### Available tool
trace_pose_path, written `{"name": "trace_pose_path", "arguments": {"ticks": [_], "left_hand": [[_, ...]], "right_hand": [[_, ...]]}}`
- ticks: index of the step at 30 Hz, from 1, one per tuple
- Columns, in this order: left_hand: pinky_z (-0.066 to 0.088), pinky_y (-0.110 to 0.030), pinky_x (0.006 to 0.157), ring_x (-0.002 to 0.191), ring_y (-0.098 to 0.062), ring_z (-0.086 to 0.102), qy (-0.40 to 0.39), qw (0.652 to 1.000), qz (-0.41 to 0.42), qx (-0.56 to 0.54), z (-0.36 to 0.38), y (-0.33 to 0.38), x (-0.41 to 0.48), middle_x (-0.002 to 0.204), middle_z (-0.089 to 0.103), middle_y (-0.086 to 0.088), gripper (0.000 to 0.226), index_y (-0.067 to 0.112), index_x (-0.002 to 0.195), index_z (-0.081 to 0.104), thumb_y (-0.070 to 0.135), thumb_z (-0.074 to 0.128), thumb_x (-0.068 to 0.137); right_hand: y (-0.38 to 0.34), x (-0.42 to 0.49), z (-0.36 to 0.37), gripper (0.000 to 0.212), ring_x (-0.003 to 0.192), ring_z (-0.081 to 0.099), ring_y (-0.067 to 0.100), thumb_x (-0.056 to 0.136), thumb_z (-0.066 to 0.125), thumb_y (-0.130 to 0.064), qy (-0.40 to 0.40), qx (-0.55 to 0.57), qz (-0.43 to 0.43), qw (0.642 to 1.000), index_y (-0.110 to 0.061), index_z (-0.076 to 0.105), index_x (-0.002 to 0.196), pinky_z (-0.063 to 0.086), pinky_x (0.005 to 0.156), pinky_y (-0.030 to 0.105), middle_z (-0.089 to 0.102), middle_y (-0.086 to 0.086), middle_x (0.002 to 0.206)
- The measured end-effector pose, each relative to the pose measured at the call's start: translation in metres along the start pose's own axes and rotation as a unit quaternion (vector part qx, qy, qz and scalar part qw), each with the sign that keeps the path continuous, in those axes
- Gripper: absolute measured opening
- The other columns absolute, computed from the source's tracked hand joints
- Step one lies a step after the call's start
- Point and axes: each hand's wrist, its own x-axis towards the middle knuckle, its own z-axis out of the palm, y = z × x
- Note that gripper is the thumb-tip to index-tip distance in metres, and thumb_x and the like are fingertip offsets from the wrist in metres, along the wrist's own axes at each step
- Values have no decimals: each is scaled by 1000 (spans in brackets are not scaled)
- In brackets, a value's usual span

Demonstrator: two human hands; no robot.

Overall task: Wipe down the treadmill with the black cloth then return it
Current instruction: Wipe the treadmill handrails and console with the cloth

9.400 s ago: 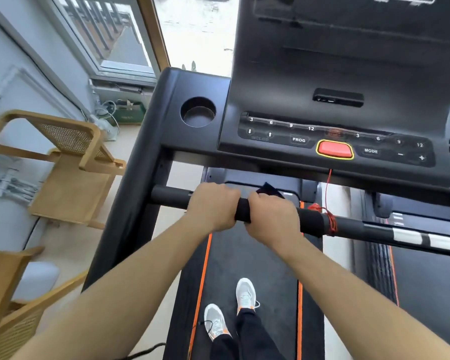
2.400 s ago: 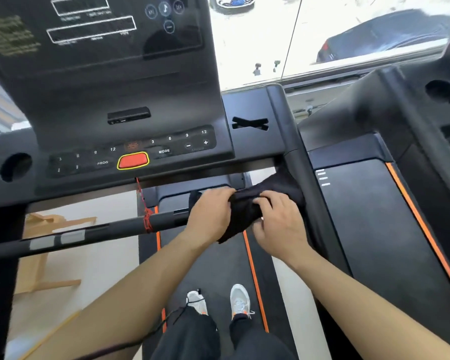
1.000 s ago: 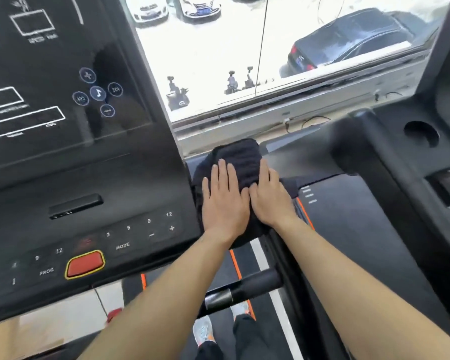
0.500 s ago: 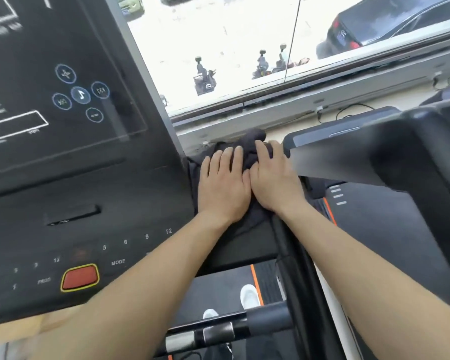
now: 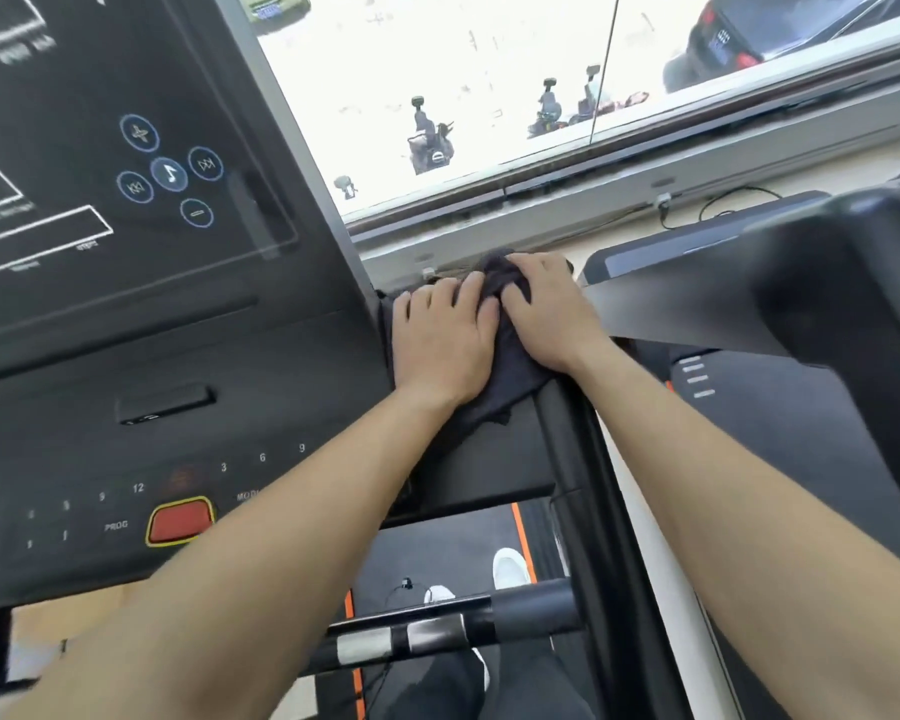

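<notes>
The black cloth (image 5: 510,368) — soft, light, limp — lies bunched on the treadmill's (image 5: 489,459) far right ledge, left hand (image 5: 442,345) pressing it flat-fingered, right hand (image 5: 549,314) curled over its far fold, likely the surest hold.

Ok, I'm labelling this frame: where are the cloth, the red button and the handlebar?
cloth (image 5: 513,381): head view, its loose lower part.
red button (image 5: 180,521): head view, middle of its face.
handlebar (image 5: 533,603): head view, its grey grip.

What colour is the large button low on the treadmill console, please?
The button is red with a yellow rim; head view.
</notes>
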Motion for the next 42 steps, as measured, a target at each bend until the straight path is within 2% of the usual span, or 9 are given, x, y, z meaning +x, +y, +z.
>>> {"name": "trace_pose_path", "arguments": {"ticks": [6,16,19,25,29,32,36,39,42], "left_hand": [[7,-47,124,154,-26,-1,-42,997,62,-14,11,21,-99,168,0,-4,60,28,160,9,46,22,104],[12,-47,123,154,-26,8,-13,999,28,-38,8,28,-42,167,10,-4,58,25,160,13,41,21,105],[14,-49,122,154,-29,9,-10,998,54,-30,10,30,-88,167,10,-8,60,21,159,17,41,24,103],[13,-46,123,154,-26,7,-31,995,75,-52,15,48,-169,167,8,-7,61,19,159,17,40,28,103],[11,-45,124,154,-24,6,-32,994,70,-74,11,62,-136,168,6,-4,59,25,160,14,43,22,104],[9,-46,124,154,-25,3,-50,993,74,-76,10,81,-120,168,3,-6,59,24,159,20,42,24,103],[11,-46,123,153,-29,7,-43,982,160,-94,18,97,-172,166,13,-11,57,13,151,39,35,29,100],[28,-52,118,146,-40,20,-20,977,167,-129,9,105,-220,159,17,-18,54,-1,141,44,27,35,95],[42,-54,108,139,-50,33,-37,971,116,-206,-1,106,-244,152,22,-35,55,-9,141,30,19,46,96]], "right_hand": [[8,-121,9,68,139,24,24,100,45,-22,40,-13,23,999,-12,12,158,29,112,38,20,12,162],[2,-61,0,52,118,49,40,96,31,-29,-2,8,27,1000,-2,43,138,47,92,56,42,22,147],[8,-110,8,52,131,41,40,99,29,-23,31,-81,-12,996,3,40,144,47,98,52,28,23,158],[32,-181,5,66,148,17,12,103,39,-21,-29,53,37,998,-18,4,159,18,115,26,10,2,166],[36,-150,5,54,135,38,5,99,35,-19,-34,192,103,975,-23,31,153,26,115,25,45,-5,148],[31,-155,0,30,105,58,11,105,34,-16,2,302,230,925,-19,59,122,46,81,9,65,-3,117],[16,-212,-5,31,97,47,12,108,35,-20,28,318,324,891,-11,54,131,33,45,-3,54,0,107],[23,-252,-1,29,94,52,5,107,37,-13,53,314,306,897,-11,55,130,38,58,-5,56,-7,108],[27,-265,1,40,124,46,-1,106,37,-16,12,275,272,922,-24,47,144,30,110,13,53,-14,136]]}}
